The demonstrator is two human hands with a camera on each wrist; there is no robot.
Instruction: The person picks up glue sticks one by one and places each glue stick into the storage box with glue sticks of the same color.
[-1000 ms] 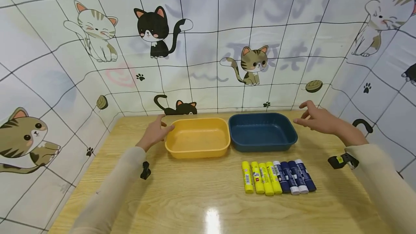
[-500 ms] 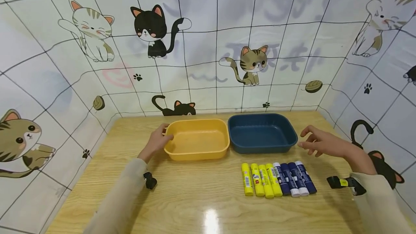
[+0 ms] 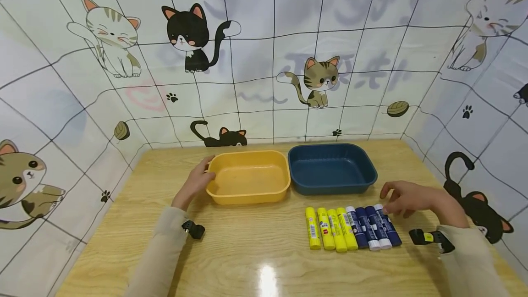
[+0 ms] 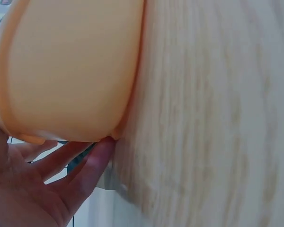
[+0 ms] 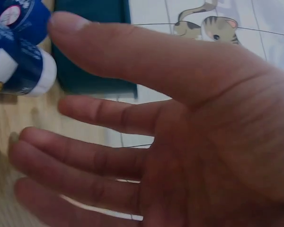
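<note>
My left hand (image 3: pixel 195 185) is at the left end of a yellow plastic tray (image 3: pixel 247 198), thumb over the rim and fingers along the outside of the end wall. In the left wrist view the fingertips touch the tray's wall (image 4: pixel 75 71). My right hand (image 3: pixel 412 197) hovers by the right end of a row of glue sticks, its fingers apart and loosely bent around nothing. Yellow glue sticks (image 3: pixel 326 229) form the left half of the row and dark blue glue sticks (image 3: pixel 373 228) the right half. The right wrist view shows a blue glue stick (image 5: pixel 19 61) near the thumb tip.
A dark blue tray (image 3: pixel 332 187) stands right of the yellow one, the two almost touching, behind the glue sticks. A wooden table (image 3: pixel 231 255) bears everything. Cloth walls with printed cats (image 3: pixel 189 35) rise at the back and both sides.
My right hand has come down and forward from beside the blue tray to the end of the glue stick row. My left hand has settled onto the yellow tray's rim.
</note>
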